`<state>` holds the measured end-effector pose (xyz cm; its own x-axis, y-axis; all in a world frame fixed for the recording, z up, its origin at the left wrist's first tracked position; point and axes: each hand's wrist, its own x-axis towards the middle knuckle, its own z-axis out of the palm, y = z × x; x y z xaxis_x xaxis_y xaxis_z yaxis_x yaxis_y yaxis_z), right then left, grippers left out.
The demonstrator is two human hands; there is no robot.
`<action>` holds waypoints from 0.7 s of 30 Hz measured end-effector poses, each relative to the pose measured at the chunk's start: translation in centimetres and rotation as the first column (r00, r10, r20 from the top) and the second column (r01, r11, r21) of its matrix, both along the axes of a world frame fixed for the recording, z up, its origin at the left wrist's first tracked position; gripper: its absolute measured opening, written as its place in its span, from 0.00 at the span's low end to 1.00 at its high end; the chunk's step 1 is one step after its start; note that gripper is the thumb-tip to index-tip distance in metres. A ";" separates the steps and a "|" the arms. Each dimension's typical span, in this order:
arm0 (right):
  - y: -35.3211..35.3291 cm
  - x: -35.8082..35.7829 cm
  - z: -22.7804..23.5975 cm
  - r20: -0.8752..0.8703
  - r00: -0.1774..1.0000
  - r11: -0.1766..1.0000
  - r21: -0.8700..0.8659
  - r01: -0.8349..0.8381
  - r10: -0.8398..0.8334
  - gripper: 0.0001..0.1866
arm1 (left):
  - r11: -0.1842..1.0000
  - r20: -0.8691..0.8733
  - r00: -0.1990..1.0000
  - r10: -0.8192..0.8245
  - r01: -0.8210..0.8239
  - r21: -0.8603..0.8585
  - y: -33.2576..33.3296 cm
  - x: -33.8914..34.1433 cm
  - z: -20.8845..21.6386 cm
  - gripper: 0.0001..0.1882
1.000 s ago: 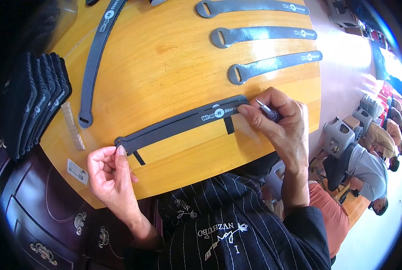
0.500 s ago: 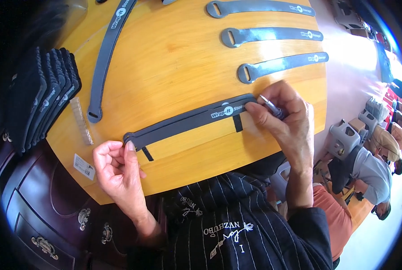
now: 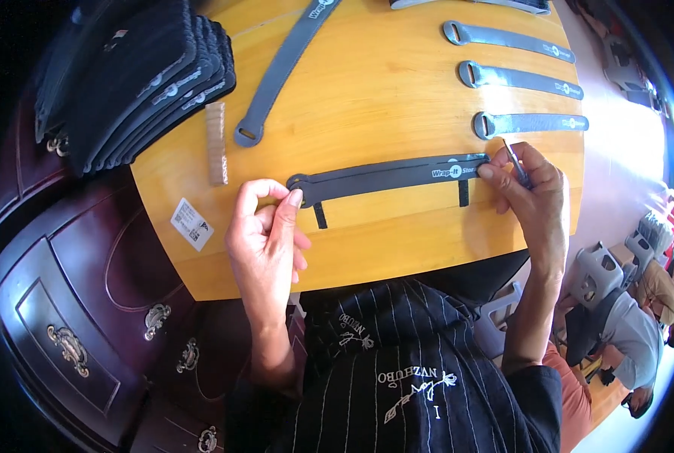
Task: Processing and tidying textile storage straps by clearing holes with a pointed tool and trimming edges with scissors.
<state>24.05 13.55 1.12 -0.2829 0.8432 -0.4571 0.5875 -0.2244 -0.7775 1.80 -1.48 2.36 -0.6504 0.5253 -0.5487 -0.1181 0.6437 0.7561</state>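
A dark grey strap (image 3: 388, 176) lies flat across the middle of the frame on a round wooden table (image 3: 397, 75), running left to right with two short black tabs hanging from its lower edge. The left hand (image 3: 267, 234) pinches the strap's rounded left end, thumb and forefinger closed on it. The right hand (image 3: 529, 198) presses a fingertip on the strap's right end and holds a thin pen-like tool (image 3: 515, 161) between its fingers, though what sort of tool is hard to make out. Just above, toward the upper right, three more grey straps (image 3: 529, 123) lie in a row, well apart from one another, and a longer strap (image 3: 280, 72) slants across the upper centre. A stack of dark folded items (image 3: 137, 75) sits at the upper left, with a small clear strip (image 3: 215, 143) beside it. A white label (image 3: 191, 224) is stuck near the table's left edge, above a dark wooden cabinet (image 3: 80, 302) at the lower left.
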 end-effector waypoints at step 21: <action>-0.5 -2.1 1.7 0.110 0.906 0.870 0.254 -0.423 0.409 0.12 | 0.855 -0.570 0.735 -0.367 0.508 0.104 0.5 1.8 -2.0 0.04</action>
